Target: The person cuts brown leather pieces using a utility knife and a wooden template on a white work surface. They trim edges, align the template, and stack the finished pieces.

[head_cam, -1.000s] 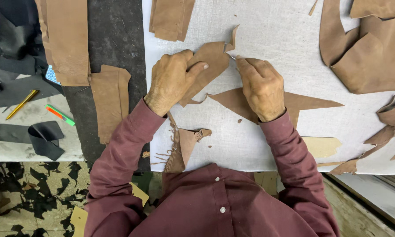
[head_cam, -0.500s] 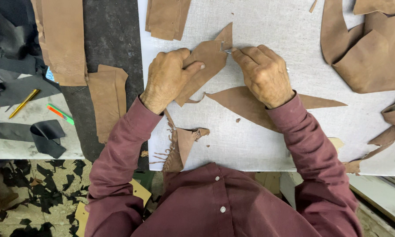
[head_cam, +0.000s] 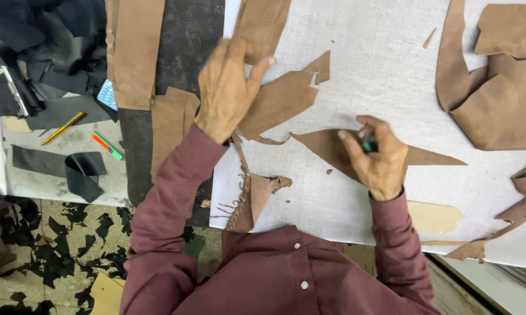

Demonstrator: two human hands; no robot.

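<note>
Left hand (head_cam: 228, 87) spread flat on brown leather piece (head_cam: 283, 96), right hand (head_cam: 377, 154) gripping small green-handled tool (head_cam: 368, 146)

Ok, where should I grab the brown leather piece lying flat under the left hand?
Probably the narrow notched tip at the upper right of the brown leather piece, coming from the right. It lies flat on the white cutting board, that end is bare, and the left hand covers its left edge.

Black scraps (head_cam: 82, 169), yellow pencil (head_cam: 63, 128), perhaps a green-orange marker (head_cam: 107, 146).
</note>
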